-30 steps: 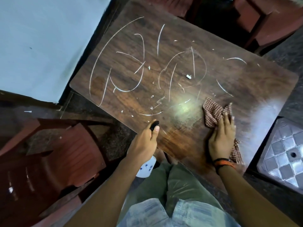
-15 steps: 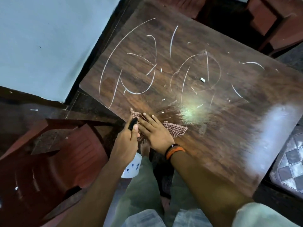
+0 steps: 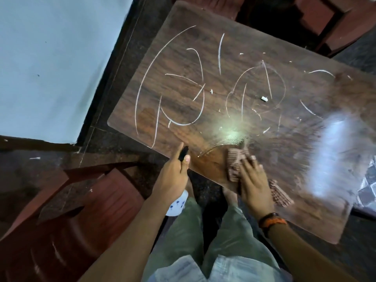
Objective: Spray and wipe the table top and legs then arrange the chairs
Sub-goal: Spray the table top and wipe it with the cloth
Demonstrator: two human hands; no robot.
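A dark wooden table top carries white chalk scribbles and a small chalk stub. My right hand presses flat on a red checked cloth near the table's front edge, blurred by motion. My left hand grips a white spray bottle with a black trigger head, held just off the front edge. A wet sheen lies on the wood just beyond the cloth.
A red-brown plastic chair stands at the left, close to my left arm. More red chairs stand behind the table. A pale blue wall is at the left. A tiled floor patch shows at the right.
My right hand swept the cloth from the right part of the table to the left near the bottle, then back toward the middle. My left hand kept the bottle at the front edge.
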